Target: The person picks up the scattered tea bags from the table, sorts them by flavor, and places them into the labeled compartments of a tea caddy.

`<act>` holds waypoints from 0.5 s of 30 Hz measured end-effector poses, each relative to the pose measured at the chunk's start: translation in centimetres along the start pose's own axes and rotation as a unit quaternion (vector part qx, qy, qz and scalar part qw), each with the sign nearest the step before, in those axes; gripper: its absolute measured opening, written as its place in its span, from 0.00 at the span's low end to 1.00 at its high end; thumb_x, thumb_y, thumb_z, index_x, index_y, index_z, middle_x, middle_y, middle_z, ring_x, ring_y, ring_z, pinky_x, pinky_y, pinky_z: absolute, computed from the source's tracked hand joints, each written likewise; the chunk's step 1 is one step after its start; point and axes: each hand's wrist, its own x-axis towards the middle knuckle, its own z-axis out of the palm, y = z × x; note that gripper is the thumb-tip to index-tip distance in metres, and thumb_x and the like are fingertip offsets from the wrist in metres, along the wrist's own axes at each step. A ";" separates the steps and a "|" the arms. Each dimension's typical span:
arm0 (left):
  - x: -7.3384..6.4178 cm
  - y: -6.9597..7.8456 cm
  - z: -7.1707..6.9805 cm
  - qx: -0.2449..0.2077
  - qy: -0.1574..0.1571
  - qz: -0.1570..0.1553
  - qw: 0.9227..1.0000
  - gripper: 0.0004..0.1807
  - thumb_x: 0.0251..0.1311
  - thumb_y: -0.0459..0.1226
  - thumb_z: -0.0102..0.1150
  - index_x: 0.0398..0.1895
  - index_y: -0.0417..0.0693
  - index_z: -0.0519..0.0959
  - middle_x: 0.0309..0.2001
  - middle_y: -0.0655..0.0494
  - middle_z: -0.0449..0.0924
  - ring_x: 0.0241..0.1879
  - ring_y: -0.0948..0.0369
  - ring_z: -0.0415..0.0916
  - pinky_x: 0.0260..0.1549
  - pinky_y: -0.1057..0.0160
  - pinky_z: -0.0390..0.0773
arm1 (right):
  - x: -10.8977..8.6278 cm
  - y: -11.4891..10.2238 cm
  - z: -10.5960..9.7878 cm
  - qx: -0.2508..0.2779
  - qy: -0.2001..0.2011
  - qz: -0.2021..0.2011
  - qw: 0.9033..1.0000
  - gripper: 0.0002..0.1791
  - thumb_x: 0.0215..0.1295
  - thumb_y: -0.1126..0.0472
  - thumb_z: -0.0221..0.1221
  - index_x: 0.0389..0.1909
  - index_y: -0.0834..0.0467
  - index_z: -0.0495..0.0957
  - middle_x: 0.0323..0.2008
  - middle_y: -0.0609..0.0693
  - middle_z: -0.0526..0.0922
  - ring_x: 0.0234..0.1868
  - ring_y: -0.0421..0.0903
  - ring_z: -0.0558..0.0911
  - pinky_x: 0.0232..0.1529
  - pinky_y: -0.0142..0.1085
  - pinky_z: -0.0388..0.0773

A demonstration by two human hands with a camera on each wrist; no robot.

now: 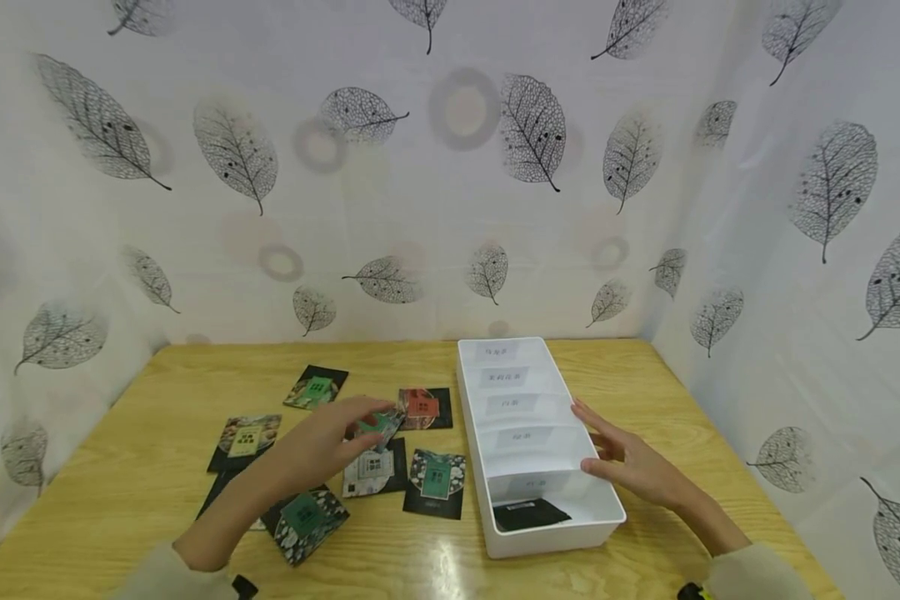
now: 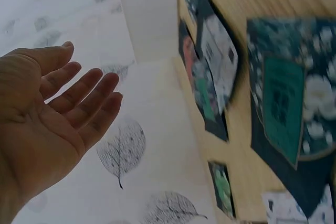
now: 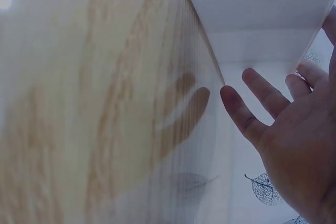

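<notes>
Left hand point(image 1: 330, 437) — fingers point(image 2: 102, 116) loosely bent — above packets point(image 1: 435, 483); right hand point(image 1: 633, 467) beside white box point(image 1: 555, 540)

We note the white divided box point(image 1: 543, 540) upright, a dark sachet point(image 1: 528, 514) lying in its 6 o'clock compartment; at its 9 o'clock, printed sachets point(image 1: 435, 479) lie scattered, some overlapping.

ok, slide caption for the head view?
Empty left grip over flat dark printed packets on a yellow wooden table; right grip at a long white divided box.
</notes>
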 end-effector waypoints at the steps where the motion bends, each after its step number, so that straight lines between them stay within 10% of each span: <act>1: 0.0 -0.6 -0.2 -0.002 0.004 -0.001 1.000 0.25 0.75 0.39 0.59 0.72 0.45 0.73 0.63 0.49 0.78 0.57 0.49 0.79 0.49 0.50 0.83 | 0.0 0.0 0.0 0.002 -0.001 0.001 1.000 0.41 0.74 0.67 0.60 0.82 0.60 0.51 0.81 0.67 0.44 0.66 0.28 0.70 0.55 0.33 0.80; 15: 2.7 -6.2 -0.5 0.064 -0.029 -0.005 0.998 0.27 0.72 0.36 0.63 0.71 0.38 0.72 0.68 0.38 0.73 0.65 0.39 0.72 0.57 0.40 0.77 | 0.0 -0.1 0.0 0.019 -0.007 0.008 1.000 0.41 0.74 0.67 0.59 0.82 0.61 0.50 0.81 0.67 0.42 0.66 0.27 0.69 0.55 0.33 0.80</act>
